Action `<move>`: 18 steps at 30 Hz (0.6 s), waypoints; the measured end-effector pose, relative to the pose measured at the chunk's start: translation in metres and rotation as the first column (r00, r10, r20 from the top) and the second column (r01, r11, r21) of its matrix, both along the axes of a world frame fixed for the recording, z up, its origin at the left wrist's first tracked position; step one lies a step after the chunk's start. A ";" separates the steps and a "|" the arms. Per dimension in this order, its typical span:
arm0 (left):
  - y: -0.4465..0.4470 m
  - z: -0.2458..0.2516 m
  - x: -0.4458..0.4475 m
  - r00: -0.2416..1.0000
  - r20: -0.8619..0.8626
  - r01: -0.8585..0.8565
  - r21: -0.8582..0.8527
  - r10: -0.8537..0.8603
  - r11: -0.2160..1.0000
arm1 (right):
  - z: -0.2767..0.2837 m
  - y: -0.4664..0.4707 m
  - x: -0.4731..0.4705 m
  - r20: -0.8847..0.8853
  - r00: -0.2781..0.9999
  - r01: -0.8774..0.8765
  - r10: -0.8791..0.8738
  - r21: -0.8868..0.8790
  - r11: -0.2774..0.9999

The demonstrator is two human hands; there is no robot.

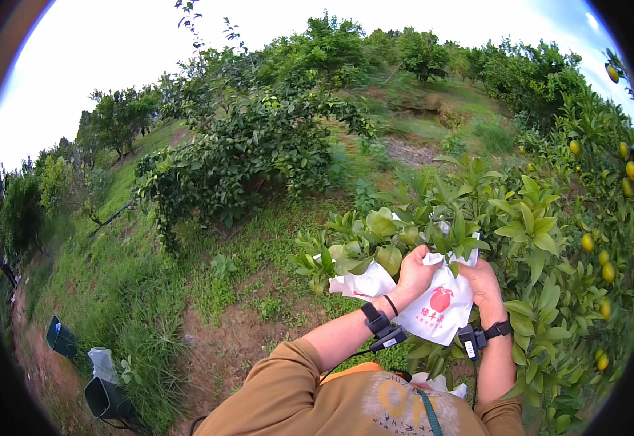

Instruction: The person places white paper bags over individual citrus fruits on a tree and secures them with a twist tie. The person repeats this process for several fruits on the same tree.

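Note:
A white paper fruit bag (420, 322), printed with a red fruit and writing, hangs between my hands at the citrus branch. My left hand (416, 272) pinches its upper left edge. On the other side, my right hand (481, 280) grips the bag near its top right, with the thumb on its front. Leaves (453, 234) hide the bag's mouth, and whatever is inside cannot be seen. Left of my left hand, another white paper bag (369, 280) sits among the leaves. White material (439, 383) also shows below, by my shirt front.
Oval yellow fruits (608, 272) hang along the right. A dense leafy bush (240, 158) grows ahead on the grassy slope. At lower left stand a dark bucket (104, 400) with clear plastic (102, 364) and a green container (62, 340). Cables run from the wrist devices (388, 335).

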State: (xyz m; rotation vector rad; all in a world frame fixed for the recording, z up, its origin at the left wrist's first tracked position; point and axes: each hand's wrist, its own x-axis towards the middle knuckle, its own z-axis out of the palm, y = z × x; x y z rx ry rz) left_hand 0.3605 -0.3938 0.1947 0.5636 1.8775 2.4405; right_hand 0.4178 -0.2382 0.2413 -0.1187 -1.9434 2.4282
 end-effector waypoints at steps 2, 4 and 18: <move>0.000 0.004 0.010 1.000 -0.023 0.003 0.075 -0.001 0.997 | -0.003 -0.005 -0.003 0.066 0.997 0.042 -0.043 0.015 0.999; -0.002 0.006 0.020 0.999 -0.011 0.035 0.167 -0.034 0.985 | -0.008 -0.009 -0.002 -0.011 0.998 0.068 -0.067 0.030 0.997; -0.015 0.028 0.023 0.916 0.281 0.318 -0.073 -0.287 0.945 | -0.013 -0.007 0.022 -0.083 0.975 0.223 -0.208 0.256 0.941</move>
